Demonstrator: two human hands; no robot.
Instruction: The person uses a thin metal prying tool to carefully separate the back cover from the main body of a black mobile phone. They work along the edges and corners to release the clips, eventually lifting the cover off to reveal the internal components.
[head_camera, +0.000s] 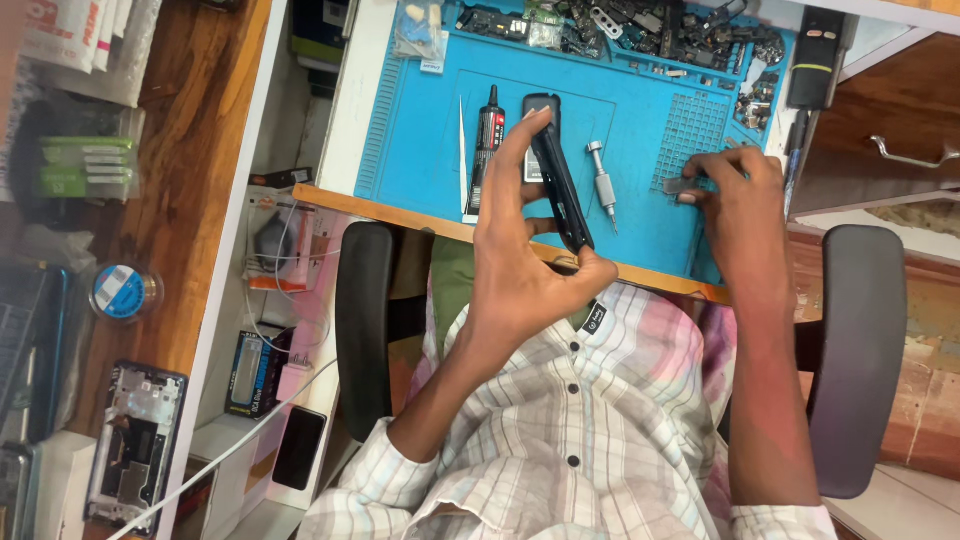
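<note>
My left hand (520, 250) holds a dark phone (558, 185) on edge above the blue work mat (640, 110), fingertips on its far end and thumb at its near end. My right hand (735, 195) rests on the mat's right side, its fingers pinching a small grey part (676, 185). Between the hands, a small silver screwdriver (602, 180) lies on the mat. A black glue tube with a red label (487, 140) lies just left of the phone, beside a thin white strip (462, 140).
Loose phone parts (640, 30) fill the mat's far trays. A black device (820, 45) stands at the far right. Chair armrests (365, 320) (860, 340) flank me. A wooden shelf at left carries a tape roll (125, 292) and an opened phone frame (135, 445).
</note>
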